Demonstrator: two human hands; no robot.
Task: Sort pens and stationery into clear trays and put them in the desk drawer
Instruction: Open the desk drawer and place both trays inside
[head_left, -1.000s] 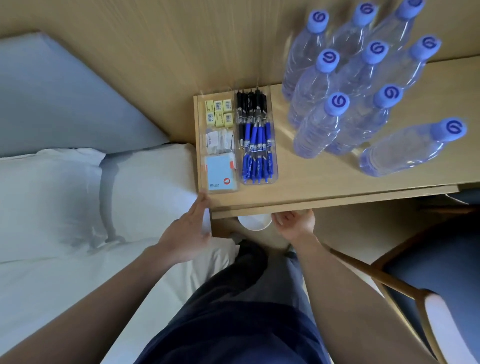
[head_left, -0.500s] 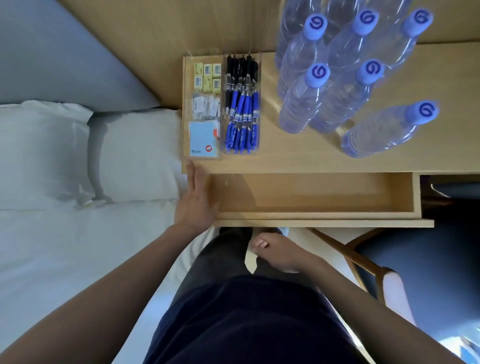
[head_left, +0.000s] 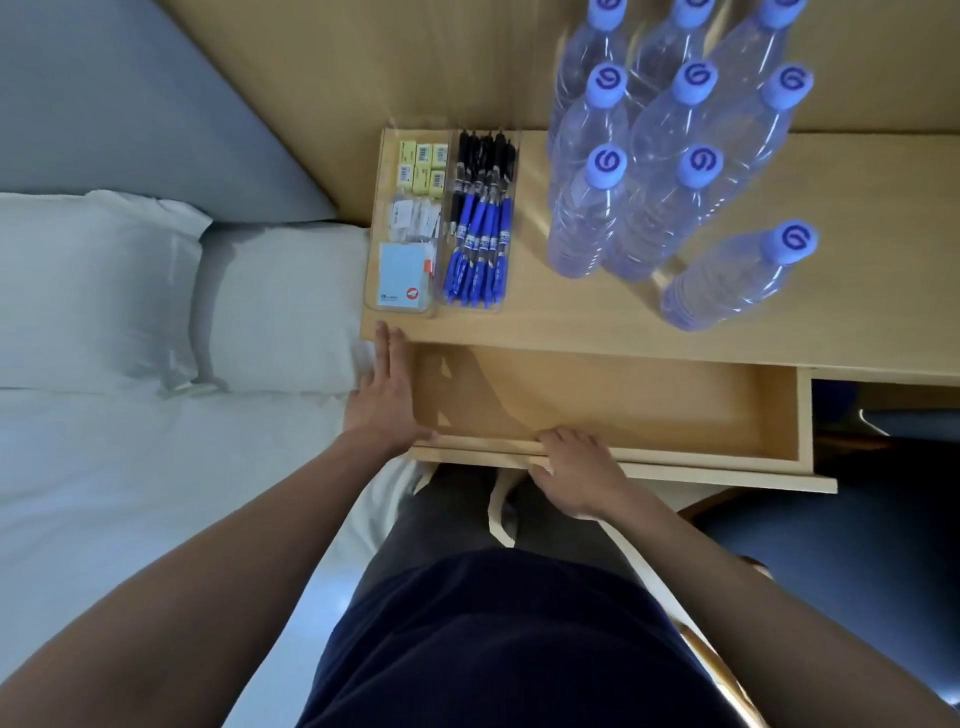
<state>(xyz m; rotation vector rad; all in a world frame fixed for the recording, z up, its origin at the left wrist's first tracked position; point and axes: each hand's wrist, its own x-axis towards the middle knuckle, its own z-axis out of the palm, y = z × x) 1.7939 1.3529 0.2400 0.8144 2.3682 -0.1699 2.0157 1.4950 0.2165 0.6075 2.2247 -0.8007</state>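
Your left hand (head_left: 387, 395) lies flat with straight fingers along the left wall of the open drawer (head_left: 597, 400), holding nothing; your right hand (head_left: 576, 470) curls its fingers over the drawer's front panel and grips it. The drawer is a shallow box of smooth pale wood; on the tabletop (head_left: 571, 325) behind it two clear plastic trays stand side by side, the pen tray (head_left: 498, 309) with blue and black pens (head_left: 475, 244), the stationery tray (head_left: 400, 312) with small yellow boxes (head_left: 422, 163) and a blue pad (head_left: 402, 278); clear bottles (head_left: 654, 171) with blue caps stand further right; a white bed (head_left: 130, 467) lies beside the desk.
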